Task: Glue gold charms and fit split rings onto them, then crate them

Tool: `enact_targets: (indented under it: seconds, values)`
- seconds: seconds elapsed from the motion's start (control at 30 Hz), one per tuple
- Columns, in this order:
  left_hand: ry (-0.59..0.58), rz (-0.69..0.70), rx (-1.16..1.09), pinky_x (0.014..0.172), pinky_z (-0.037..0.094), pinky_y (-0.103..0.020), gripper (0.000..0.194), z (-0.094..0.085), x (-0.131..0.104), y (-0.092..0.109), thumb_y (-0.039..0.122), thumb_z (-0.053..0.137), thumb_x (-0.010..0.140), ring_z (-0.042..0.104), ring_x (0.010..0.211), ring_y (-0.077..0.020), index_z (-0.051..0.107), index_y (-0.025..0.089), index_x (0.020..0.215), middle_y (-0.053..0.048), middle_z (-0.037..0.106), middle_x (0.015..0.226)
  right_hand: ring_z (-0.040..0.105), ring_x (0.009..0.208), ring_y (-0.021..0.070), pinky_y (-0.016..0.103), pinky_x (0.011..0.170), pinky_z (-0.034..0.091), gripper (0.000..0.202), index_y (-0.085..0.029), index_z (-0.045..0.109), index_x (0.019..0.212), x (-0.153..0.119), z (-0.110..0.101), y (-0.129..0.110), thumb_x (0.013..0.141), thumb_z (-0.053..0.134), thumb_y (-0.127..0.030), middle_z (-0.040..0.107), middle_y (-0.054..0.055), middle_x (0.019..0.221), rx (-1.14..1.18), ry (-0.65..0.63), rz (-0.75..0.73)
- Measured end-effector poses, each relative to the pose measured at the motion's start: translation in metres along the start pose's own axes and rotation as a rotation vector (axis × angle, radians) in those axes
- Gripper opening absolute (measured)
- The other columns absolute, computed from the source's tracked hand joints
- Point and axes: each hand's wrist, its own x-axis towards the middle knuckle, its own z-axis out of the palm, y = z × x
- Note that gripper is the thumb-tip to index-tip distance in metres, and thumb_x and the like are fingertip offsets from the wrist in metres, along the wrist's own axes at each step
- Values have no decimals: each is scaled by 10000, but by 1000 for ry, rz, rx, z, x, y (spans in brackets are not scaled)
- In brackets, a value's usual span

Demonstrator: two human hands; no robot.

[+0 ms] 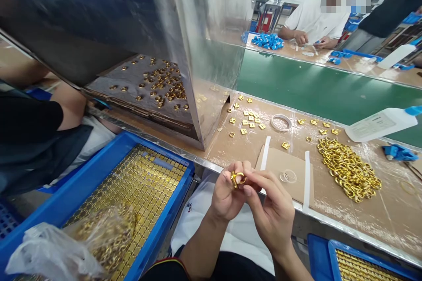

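Note:
In front of my lap, just off the table edge, my left hand (224, 199) pinches a shiny gold ring-shaped piece (237, 179) between thumb and fingers. My right hand (275, 213) has its thumb and index finger closed at the open side of the same piece. A cardboard sheet (301, 184) with white tape strips lies just beyond my hands, bearing thin clear rings (288, 176). A heap of gold rings (349, 169) rests to its right. Small square gold pieces (251, 119) are scattered further back, beside a roll of white tape (281, 122).
A metal enclosure (187, 52) with gold rings inside stands at left. Below it is a blue tray (184, 180) of gold pieces and a plastic bag (52, 252). A white bottle (379, 125) lies at right. Across a green belt (280, 79), a person (316, 24) works.

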Motion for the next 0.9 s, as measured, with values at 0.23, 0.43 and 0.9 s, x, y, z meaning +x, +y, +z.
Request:
enact_targets:
  seconds: [0.23,0.43,0.9]
  values:
    - [-77,31,41,632,381,-246,542,-1,-1,-2,571,778,771,305,600,-110,414,188,649,49,295,699,660,742,131,220,652,545,198,-211,738,1010,5,-3,-7,900,653,-70,698,26,857,15,-17,-3]
    - [-8,-4,-3,645,378,-225,547,1,-5,-2,564,808,746,328,617,-113,430,182,638,50,289,690,657,697,134,224,614,547,142,-197,729,948,9,-6,-9,906,654,-83,697,26,804,-25,-33,-9]
    - [230,-151,-207,728,478,-244,389,9,-7,1,428,729,883,470,668,-127,521,186,660,24,408,723,668,723,140,228,612,550,172,-202,702,930,1,5,2,898,650,-42,669,21,830,-126,17,-32]
